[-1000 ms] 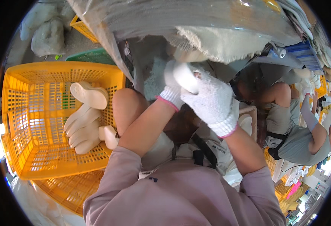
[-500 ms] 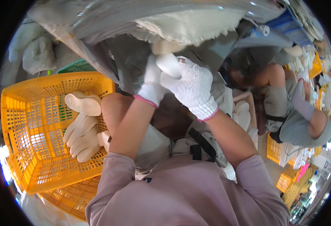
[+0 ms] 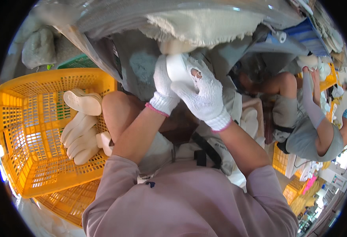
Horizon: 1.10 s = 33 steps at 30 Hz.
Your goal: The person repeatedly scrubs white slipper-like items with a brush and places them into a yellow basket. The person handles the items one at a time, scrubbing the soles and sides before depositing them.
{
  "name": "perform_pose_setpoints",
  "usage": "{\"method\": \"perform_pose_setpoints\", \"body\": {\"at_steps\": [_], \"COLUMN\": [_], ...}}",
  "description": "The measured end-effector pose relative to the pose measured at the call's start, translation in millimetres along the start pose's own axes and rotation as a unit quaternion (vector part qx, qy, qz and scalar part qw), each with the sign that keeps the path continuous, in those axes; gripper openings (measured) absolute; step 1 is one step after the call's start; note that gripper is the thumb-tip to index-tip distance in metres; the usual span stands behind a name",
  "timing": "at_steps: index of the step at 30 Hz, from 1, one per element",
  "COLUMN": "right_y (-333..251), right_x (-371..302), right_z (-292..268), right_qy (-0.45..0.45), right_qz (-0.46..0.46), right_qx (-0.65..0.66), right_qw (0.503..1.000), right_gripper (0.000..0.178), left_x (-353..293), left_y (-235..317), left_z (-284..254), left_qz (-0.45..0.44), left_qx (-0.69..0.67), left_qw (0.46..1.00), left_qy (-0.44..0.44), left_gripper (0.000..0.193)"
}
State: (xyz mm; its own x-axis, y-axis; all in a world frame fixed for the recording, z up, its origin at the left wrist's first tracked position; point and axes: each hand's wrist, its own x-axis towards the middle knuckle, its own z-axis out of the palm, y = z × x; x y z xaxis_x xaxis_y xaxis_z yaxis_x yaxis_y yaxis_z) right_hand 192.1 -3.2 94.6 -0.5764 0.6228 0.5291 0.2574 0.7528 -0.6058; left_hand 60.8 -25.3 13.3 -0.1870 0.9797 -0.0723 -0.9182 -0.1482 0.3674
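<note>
Dominating the frame's left, a yellow crate flanks gloved right hand and left hand, fingers curled around a white piece at upper centre: likely light, firm, slippery, best gripped by its sides.

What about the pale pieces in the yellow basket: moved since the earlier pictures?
No. Judged against the walls of the yellow basket, the pale pieces lie where they did; no direction.

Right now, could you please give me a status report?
Left hand and right hand gripping white sole-like piece. Frayed pale cloth close ahead; contact unclear.
</note>
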Motion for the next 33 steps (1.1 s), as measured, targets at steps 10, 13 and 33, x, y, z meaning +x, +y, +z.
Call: {"method": "perform_pose_setpoints", "body": {"at_steps": [10, 13, 33], "right_y": [-79.2, -77.6, -79.6], "right_x": [-25.0, -30.6, -57.0], "right_z": [-45.8, -41.0, -86.7], "right_qy": [-0.271, -0.283, -0.26], "right_qz": [0.143, 0.146, 0.037], "right_qx": [-0.206, -0.286, -0.22], "right_qw": [0.929, 0.904, 0.939], "right_gripper": [0.046, 0.04, 0.033], "left_x": [6.9, 19.5, -27.2], "left_y": [-22.5, -28.0, -29.5], "left_z": [-31.0, -40.5, 14.5], "left_qz": [-0.068, -0.059, -0.136], "left_qx": [-0.203, -0.303, -0.305], "left_qw": [0.976, 0.951, 0.941], "left_qy": [0.039, -0.007, -0.059], "left_gripper": [0.091, 0.088, 0.083]}}
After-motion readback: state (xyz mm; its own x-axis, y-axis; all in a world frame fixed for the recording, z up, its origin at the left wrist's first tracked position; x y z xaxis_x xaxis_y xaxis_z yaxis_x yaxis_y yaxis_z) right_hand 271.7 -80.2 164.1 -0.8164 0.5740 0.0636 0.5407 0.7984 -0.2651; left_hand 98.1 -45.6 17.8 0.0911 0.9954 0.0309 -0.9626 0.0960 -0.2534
